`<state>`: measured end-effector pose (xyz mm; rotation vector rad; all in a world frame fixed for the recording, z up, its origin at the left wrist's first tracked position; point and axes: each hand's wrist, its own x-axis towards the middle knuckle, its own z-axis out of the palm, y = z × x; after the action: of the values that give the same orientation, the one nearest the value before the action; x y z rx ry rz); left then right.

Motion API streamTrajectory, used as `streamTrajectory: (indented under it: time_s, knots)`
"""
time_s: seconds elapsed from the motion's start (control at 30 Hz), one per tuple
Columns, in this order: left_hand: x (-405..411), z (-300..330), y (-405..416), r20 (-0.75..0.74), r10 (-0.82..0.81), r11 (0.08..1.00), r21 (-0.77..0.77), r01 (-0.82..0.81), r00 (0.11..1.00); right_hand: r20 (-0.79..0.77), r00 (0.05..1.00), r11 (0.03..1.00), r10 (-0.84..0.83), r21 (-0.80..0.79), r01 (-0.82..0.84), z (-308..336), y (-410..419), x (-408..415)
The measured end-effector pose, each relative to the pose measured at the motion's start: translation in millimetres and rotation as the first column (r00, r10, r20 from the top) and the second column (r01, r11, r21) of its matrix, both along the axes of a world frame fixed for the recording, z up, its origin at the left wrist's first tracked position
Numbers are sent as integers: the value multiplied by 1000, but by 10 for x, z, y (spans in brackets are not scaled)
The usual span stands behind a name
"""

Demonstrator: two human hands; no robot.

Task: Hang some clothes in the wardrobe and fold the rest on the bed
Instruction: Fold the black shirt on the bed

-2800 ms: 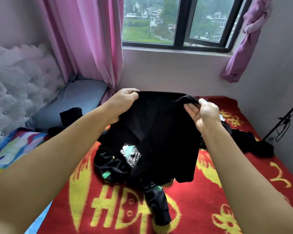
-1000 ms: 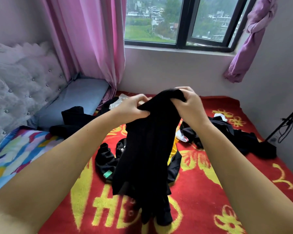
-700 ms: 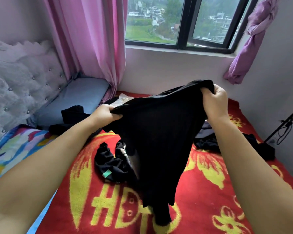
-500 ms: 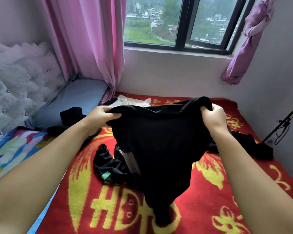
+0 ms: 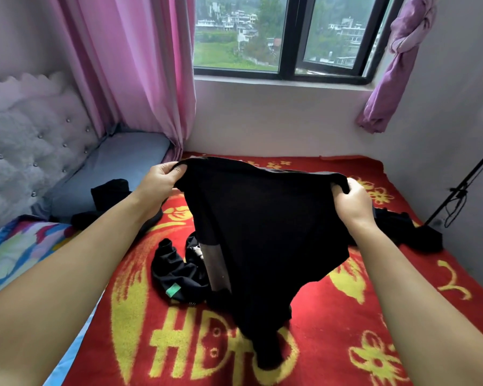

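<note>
The black garment (image 5: 262,232) hangs spread above the red blanket (image 5: 346,316) of the bed, with its lower end touching the blanket. Both arms are stretched forward. The left hand (image 5: 162,179) pinches the upper left corner, fingers curled around the cloth. The right hand (image 5: 352,199) grips the upper right corner in a closed fist. Another crumpled black garment (image 5: 176,271) lies on the blanket, just beside the hanging one.

A home bedroom: bed (image 5: 346,316) with tufted headboard (image 5: 25,146), pink curtains (image 5: 129,65), window (image 5: 285,37).
</note>
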<state>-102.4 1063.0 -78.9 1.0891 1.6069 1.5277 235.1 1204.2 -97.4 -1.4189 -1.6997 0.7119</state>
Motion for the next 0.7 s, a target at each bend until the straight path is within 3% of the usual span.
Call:
streamTrajectory:
  time_s: [0.17, 0.3, 0.4, 0.5, 0.57, 0.63, 0.7]
  knots:
    - [-39, 149, 78, 39, 236, 968, 78, -239, 971, -7, 999, 973, 39, 226, -36, 338, 56, -81]
    - [-37, 318, 138, 300, 166, 966, 141, -216, 939, -53, 994, 964, 97, 254, -81, 617, 44, -162]
    - [17, 417, 152, 256, -5, 985, 166, -39, 967, 51, 989, 976, 141, 160, -147, 682, 38, -99]
    - [79, 453, 138, -109, -273, 962, -44, 269, 956, 116, 991, 979, 62, 185, -83, 682, 43, 63]
    - [191, 437, 193, -251, -372, 926, -173, 337, 893, 114, 993, 972, -25, 236, -3, 667, 63, 208]
    - [402, 457, 279, -203, -373, 921, -202, 335, 905, 124, 987, 963, -104, 259, 69, 662, 86, 365]
    - [664, 527, 379, 49, -345, 928, -134, 349, 937, 116, 985, 968, -131, 230, 102, 639, 160, 529]
